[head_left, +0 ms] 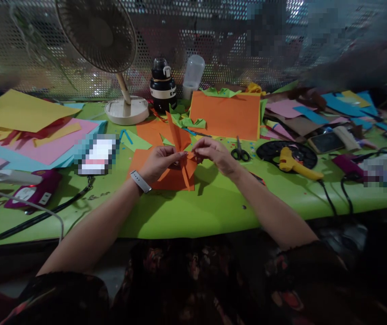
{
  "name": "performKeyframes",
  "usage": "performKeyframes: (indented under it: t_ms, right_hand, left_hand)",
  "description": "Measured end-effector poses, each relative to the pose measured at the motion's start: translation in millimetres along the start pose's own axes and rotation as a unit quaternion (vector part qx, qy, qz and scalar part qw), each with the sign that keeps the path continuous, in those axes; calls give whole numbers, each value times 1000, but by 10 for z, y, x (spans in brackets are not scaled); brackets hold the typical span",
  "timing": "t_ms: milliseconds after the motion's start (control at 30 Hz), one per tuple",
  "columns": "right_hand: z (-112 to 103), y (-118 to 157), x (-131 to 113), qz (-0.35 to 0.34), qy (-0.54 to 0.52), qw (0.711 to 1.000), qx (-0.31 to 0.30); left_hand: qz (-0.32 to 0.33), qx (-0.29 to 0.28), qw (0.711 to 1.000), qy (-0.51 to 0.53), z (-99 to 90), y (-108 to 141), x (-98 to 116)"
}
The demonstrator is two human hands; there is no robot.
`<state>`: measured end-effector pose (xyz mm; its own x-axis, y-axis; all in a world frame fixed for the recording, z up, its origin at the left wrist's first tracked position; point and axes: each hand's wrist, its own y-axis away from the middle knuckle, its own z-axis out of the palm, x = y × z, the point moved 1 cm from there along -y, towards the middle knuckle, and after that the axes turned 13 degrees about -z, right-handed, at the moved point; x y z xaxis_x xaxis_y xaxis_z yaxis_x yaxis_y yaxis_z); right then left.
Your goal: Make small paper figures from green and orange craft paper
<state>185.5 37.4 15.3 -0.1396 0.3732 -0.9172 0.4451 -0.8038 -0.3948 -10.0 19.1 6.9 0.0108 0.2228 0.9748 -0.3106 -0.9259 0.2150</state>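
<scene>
Between my hands is a folded orange paper piece with pointed ends sticking up and down. My left hand pinches it near its middle, thumb pressed against the fingers. From the right, my right hand has its fingertips closed on the paper's right edge. Beneath them lies a flat orange sheet on the green tabletop. Black-handled scissors rest just right of my right hand. What the fingertips cover is hidden.
Behind stand a white fan, a black bottle and a clear bottle. To the right, a yellow glue gun lies on a black round tray. Left are coloured sheets, a phone and a purple power strip.
</scene>
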Motion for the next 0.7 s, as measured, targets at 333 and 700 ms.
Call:
performKeyframes:
  t_ms: [333,700]
  right_hand:
    - [56,30,19,29,114,988,-104]
    - [92,40,-58,34,77,989,-125]
  left_hand:
    - [7,15,1000,-20,25,12,8]
    - [-5,0,1000,7,6,7,-1]
